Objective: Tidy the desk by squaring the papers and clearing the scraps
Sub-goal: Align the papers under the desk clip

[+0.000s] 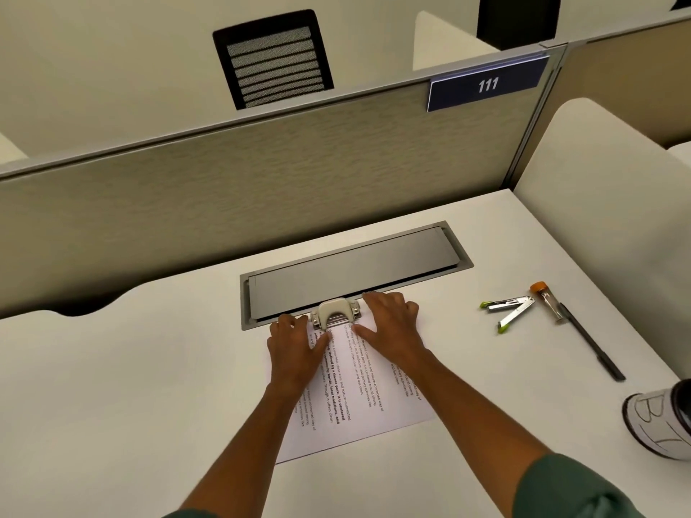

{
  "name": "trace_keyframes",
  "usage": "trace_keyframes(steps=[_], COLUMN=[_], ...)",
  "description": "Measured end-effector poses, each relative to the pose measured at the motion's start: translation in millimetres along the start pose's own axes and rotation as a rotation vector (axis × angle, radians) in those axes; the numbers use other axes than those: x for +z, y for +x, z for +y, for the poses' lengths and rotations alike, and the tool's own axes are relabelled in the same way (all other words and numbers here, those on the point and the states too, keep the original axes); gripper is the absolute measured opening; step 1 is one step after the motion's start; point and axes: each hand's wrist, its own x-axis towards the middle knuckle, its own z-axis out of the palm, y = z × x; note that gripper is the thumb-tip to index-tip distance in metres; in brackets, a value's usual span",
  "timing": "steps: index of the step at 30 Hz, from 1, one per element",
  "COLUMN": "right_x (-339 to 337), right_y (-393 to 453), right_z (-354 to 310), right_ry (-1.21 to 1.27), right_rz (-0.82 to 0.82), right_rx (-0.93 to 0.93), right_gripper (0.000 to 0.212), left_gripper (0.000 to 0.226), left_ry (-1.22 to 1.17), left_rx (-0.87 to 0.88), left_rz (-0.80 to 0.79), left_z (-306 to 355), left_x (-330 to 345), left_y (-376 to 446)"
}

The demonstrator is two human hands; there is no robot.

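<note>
On the white bench point(149, 368) the printed papers point(359, 398) lie skewed, their far edge under a small hole punch point(335, 312) beside the grey cable hatch point(355, 271). My left hand point(295, 349) and right hand point(389, 327) rest flat on the sheets, each grip released. A black pen point(592, 343), open stapler point(510, 310) and orange-capped tube point(547, 300) lie to the right.

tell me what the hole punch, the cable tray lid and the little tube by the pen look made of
Cream-topped hole punch: probably plastic cap over shiny chromed metal, which glints. Grey rectangular cable tray lid: likely brushed or painted metal, flat matte sheen. Clear tube with orange cap: transparent plastic or glass, cannot tell which.
</note>
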Motion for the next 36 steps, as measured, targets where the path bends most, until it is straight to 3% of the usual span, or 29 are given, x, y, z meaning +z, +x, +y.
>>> trace_keyframes(steps=[36], right_x=[2], right_y=[-15], right_z=[-12], right_ry=[-0.023], right_rz=[-0.029], right_rx=[0.06], right_gripper=[0.059], left_gripper=[0.039], left_ry=[-0.046], left_rx=[-0.007], left_rz=[0.07], left_z=[7], left_x=[0], left_y=[-20])
